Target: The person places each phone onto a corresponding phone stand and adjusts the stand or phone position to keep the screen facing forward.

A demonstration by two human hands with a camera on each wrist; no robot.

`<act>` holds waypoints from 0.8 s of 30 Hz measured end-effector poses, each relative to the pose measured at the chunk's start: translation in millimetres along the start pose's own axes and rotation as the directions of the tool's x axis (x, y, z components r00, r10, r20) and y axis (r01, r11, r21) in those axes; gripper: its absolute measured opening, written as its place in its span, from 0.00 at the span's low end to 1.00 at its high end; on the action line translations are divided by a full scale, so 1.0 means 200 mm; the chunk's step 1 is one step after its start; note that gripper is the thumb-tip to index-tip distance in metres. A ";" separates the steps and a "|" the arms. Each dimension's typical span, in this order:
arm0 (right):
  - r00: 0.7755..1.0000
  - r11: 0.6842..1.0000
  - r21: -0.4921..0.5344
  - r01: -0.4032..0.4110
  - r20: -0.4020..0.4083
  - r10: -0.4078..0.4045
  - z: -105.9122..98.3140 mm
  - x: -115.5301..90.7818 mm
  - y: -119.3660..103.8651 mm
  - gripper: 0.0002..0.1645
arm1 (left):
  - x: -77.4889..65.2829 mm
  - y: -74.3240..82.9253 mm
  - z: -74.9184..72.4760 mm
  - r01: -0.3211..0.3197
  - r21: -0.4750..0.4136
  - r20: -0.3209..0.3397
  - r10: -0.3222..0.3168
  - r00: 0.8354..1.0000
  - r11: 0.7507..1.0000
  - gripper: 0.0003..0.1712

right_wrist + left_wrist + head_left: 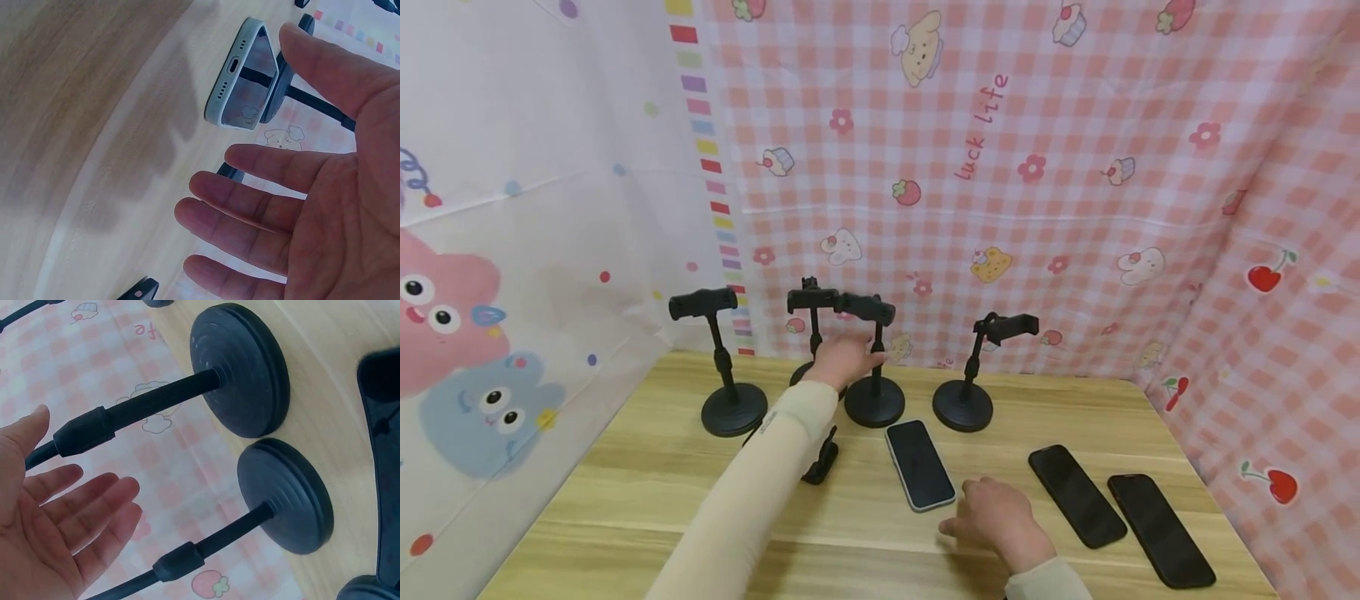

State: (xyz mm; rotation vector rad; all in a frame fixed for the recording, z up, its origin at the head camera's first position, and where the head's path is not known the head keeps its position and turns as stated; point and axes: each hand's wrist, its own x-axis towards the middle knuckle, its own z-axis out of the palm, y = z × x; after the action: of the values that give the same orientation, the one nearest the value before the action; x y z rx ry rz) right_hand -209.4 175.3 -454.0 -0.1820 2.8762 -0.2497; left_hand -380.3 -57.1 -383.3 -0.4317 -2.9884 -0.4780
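Observation:
My left hand (pixel 846 362) reaches in among the black phone stands at the back of the table. In the left wrist view its fingers (pixel 94 500) are loosely extended. The pole of a phone stand (pixel 165 397) passes between thumb and fingers; contact is unclear. In the head view, the thumb overlaps the pole of the middle front phone stand (pixel 877 403). My right hand (pixel 1000 521) hovers over the wood with fingers apart, holding nothing. Just beyond its fingertips lies a light-edged smartphone (pixel 921 467), screen up.
Two black smartphones (pixel 1077 496) (pixel 1161 531) lie to the right. Other phone stands stand at the left (pixel 733 408) and right (pixel 962 406). A black object (pixel 822 463) is partly hidden behind my left sleeve. A checked cloth (pixel 1037 217) hangs behind the table.

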 end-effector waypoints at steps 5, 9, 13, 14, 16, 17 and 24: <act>1.000 1.000 0.021 -0.013 -0.001 0.013 0.00 -0.01 0.01 0.37 | 0.02 0.01 0.01 -0.008 -0.040 0.009 0.008 1.000 0.999 0.24; 1.000 0.999 0.027 -0.021 -0.003 0.021 0.00 -0.02 0.02 0.37 | 0.04 0.01 0.03 -0.027 -0.109 0.023 0.030 0.999 0.994 0.18; 1.000 1.000 0.022 -0.012 -0.008 0.012 0.01 -0.02 0.02 0.37 | 0.05 0.01 0.05 -0.020 -0.172 0.024 0.025 0.999 0.985 0.14; 1.000 1.000 0.019 -0.009 -0.010 0.009 0.01 -0.02 0.02 0.37 | 0.05 0.01 0.06 -0.017 -0.175 0.019 0.020 1.000 0.985 0.14; 1.000 1.000 0.015 -0.004 -0.010 0.004 0.01 -0.02 0.02 0.38 | 0.05 0.01 0.07 -0.016 -0.165 -0.002 0.016 1.000 0.986 0.12; 1.000 1.000 0.015 -0.003 -0.009 0.003 0.01 -0.02 0.02 0.38 | 0.06 0.02 0.08 -0.019 -0.161 -0.013 0.017 1.000 0.987 0.12; 1.000 1.000 0.017 0.009 -0.015 -0.009 0.01 -0.02 0.03 0.39 | 0.04 0.03 0.10 -0.094 -0.131 -0.099 0.081 0.992 0.987 0.14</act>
State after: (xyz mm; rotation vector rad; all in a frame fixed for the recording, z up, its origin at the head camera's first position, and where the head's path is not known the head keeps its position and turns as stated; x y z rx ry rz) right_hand -204.7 181.1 -456.7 -0.1904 2.8874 -0.2778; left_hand -387.4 -43.3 -398.8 -0.5338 -2.8434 -0.6756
